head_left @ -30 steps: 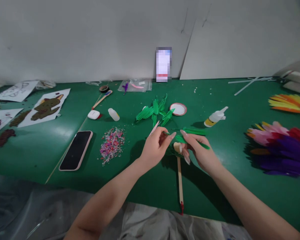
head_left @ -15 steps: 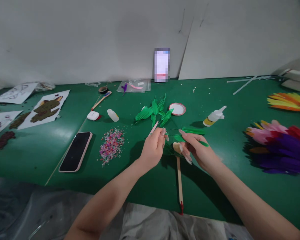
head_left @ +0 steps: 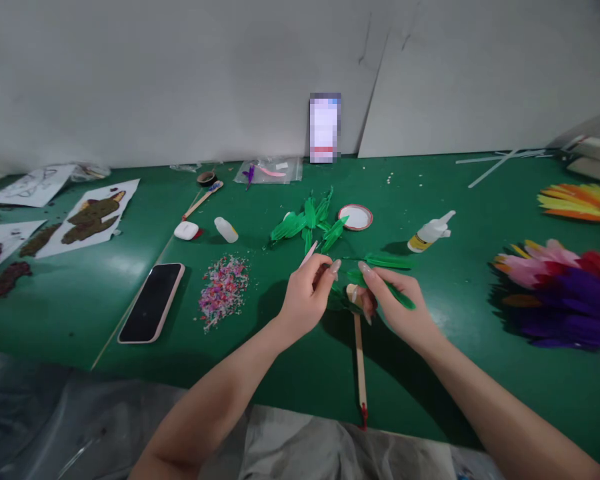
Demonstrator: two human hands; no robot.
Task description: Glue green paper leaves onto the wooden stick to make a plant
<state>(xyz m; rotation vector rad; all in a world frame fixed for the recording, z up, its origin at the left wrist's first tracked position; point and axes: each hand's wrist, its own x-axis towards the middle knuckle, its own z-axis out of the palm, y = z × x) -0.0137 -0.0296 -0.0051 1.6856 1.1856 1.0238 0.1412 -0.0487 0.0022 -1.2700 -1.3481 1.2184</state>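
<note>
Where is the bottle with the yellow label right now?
In the head view, the yellow-labelled bottle stands on the green table, right of the red-rimmed lid and beyond the right hand.

Work surface: green tabletop [head_left: 280,373], set against wall. Dark phone [head_left: 151,303] laid flat near front edge, left; multicolored fragments [head_left: 223,290] spread beside it. Small white bottle [head_left: 226,230] laid tilted behind fragments; white case [head_left: 187,231] placed nearby. Green feathers [head_left: 309,217] clustered at center, white lid with red rim [head_left: 356,217] positioned just beside. Yellow-labelled bottle [head_left: 430,233] placed to right. Purple, pink and red feathers [head_left: 565,300] piled at far right; yellow-orange feathers [head_left: 577,203] positioned behind. Patterned sheets [head_left: 90,215] laid at far left.
</note>
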